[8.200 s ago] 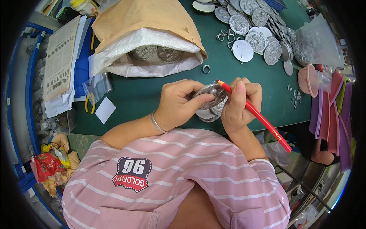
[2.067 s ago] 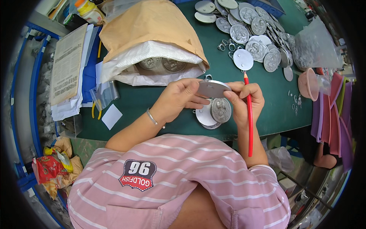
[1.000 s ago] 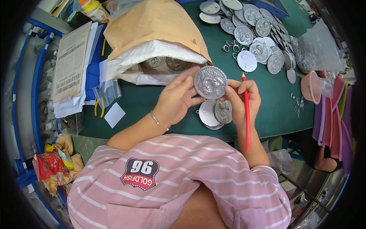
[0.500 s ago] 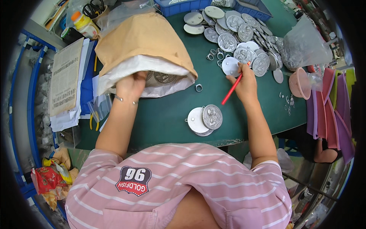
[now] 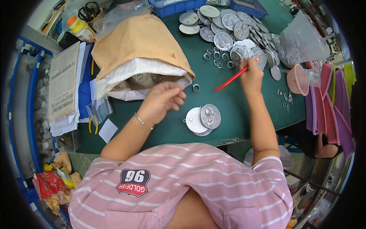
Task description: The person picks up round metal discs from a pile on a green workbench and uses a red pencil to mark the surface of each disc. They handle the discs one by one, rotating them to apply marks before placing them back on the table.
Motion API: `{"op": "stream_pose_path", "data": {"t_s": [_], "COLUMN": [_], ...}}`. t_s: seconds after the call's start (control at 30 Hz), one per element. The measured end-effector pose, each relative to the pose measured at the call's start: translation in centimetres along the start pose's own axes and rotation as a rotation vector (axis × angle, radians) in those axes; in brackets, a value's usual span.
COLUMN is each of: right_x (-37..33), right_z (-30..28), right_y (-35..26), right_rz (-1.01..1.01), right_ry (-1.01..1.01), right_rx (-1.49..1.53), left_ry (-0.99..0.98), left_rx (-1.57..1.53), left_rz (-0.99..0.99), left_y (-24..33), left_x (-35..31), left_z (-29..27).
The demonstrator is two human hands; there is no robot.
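Head view: the left hand (image 5: 162,100) is hovering over the green table (image 5: 164,133), just near of the open mouth of a tan bag (image 5: 139,42). Its fingers are curling loosely toward the right, slightly blurred, and are showing nothing between them. A silver bangle (image 5: 139,118) is circling that wrist.

The right forearm is reaching from the near right toward a pile of round metal medals (image 5: 232,21). The right hand (image 5: 251,74) is closing its fingers around a red pencil (image 5: 230,81), whose shaft is slanting toward the near left. One medal (image 5: 235,60) is sitting right by the fingertips; I cannot tell whether they are gripping it.

Between the forearms, a patterned medal (image 5: 210,116) is overlapping a plain white disc (image 5: 193,120), with another piece showing underneath. A single ring (image 5: 196,87) is lying right of the bag, while more rings (image 5: 217,54) are clustering left of the pile.

The bag is standing beyond the left hand, with medals showing inside. A pink cup (image 5: 298,80) and a clear plastic bag (image 5: 305,42) are crowding the far right; papers (image 5: 63,84) are stacking up on the left.
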State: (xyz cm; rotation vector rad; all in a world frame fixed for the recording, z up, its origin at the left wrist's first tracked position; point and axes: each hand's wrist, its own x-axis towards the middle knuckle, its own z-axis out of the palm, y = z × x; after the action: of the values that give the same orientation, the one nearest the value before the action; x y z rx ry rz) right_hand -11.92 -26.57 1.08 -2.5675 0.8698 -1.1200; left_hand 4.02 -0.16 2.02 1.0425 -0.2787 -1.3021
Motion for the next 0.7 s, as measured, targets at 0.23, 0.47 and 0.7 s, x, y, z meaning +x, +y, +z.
{"op": "stream_pose_path", "data": {"t_s": [0.23, 0.47, 0.7], "right_x": [-1.4, -4.6, -6.3], "right_z": [-2.4, -1.7, -3.4], "right_y": [-5.2, -11.2, -12.0], "right_rz": [0.415, 0.51, 0.649], "right_ry": [-0.212, -0.245, -0.368], "right_rx": [1.125, 1.239, 1.306], "left_ry": [0.095, -0.123, -0.067], "left_rx": [0.005, -0.037, -0.18], "left_rz": [-0.001, -0.012, 0.127], "left_y": [-1.3, -1.3, -1.2], "left_x": [0.1, 0.0, -0.4], "left_z": [5.0, 2.9, 2.5]}}
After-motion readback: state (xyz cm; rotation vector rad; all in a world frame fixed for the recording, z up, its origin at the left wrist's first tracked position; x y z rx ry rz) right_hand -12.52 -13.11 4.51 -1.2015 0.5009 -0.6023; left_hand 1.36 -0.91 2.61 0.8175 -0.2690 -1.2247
